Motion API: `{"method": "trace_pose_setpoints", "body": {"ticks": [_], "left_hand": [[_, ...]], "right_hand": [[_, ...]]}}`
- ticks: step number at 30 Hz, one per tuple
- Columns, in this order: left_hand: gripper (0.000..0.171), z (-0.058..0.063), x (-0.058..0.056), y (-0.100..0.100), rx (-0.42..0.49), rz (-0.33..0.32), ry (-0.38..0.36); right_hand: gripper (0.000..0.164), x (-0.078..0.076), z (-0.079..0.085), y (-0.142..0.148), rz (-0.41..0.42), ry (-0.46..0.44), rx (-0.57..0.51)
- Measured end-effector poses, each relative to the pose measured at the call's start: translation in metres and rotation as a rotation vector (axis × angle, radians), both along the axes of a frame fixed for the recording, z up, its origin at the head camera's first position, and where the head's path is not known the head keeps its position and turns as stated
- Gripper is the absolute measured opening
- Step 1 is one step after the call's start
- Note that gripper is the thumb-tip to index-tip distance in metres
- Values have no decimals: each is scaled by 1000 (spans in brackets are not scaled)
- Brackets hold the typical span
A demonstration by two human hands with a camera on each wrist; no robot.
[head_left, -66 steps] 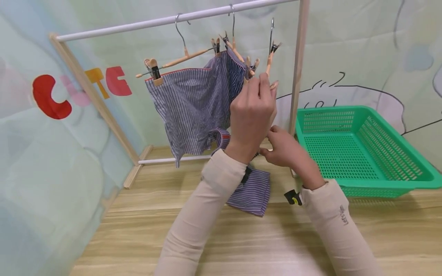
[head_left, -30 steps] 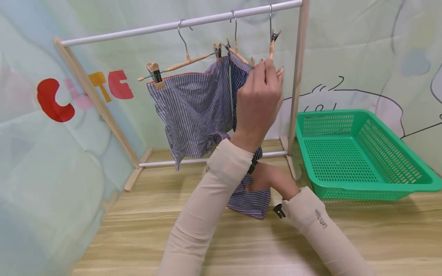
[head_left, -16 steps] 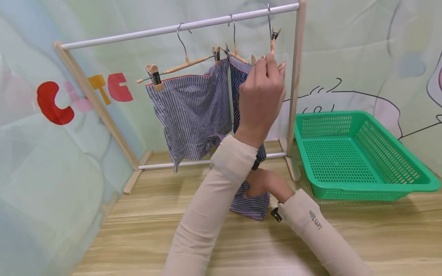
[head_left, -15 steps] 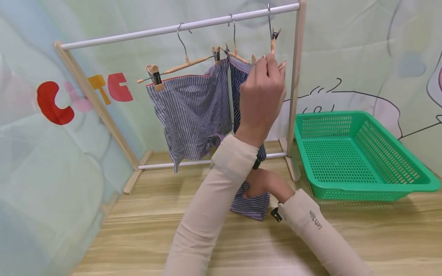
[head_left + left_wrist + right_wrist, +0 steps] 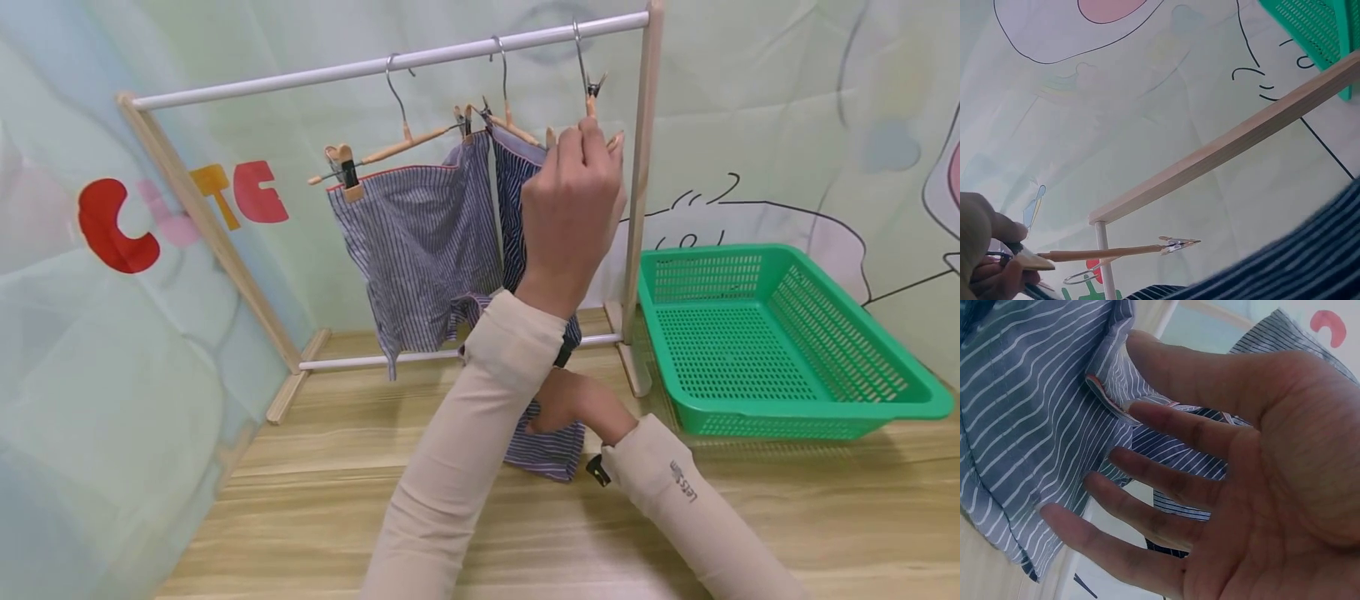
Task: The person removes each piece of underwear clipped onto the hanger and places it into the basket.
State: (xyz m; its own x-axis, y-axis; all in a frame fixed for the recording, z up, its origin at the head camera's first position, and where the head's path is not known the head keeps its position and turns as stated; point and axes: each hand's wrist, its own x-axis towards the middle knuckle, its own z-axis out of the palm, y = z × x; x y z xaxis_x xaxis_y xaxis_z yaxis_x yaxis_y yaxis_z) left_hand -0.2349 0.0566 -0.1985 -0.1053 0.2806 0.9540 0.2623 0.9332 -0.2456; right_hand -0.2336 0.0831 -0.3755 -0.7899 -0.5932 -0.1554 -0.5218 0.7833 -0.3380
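Note:
At the upper right, my left hand pinches a clip of a wooden hanger. In the left wrist view its thumb and fingers grip that clip. The hanger's metal hook meets the rack's top rod. Below, my right hand is by a purple-striped cloth, partly hidden behind the left forearm. The right wrist view shows the right hand with fingers spread and fairly straight, fingertips against the striped cloth. Grey striped shorts and dark striped shorts hang from two other hangers.
The hangers are on a white rod between wooden posts. To the right, a green plastic basket stands on the wood-grain table. A printed cloth backdrop closes off the back.
The right hand has come down from beside the hanger's lower part to the striped cloth. The left hand has kept its hold on the clip; the hanger's hook has risen to the rod.

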Motion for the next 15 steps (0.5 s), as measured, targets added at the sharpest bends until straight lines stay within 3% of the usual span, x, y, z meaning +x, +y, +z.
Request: {"method": "trace_pose_setpoints", "body": {"ticks": [8,15], "left_hand": [[43,6,-1,3,26,9,54],[40,7,-11,2,34,37,43]], "right_hand": [[55,0,-1,-1,1,14,5],[51,-1,-2,-4,70,62,35]]}}
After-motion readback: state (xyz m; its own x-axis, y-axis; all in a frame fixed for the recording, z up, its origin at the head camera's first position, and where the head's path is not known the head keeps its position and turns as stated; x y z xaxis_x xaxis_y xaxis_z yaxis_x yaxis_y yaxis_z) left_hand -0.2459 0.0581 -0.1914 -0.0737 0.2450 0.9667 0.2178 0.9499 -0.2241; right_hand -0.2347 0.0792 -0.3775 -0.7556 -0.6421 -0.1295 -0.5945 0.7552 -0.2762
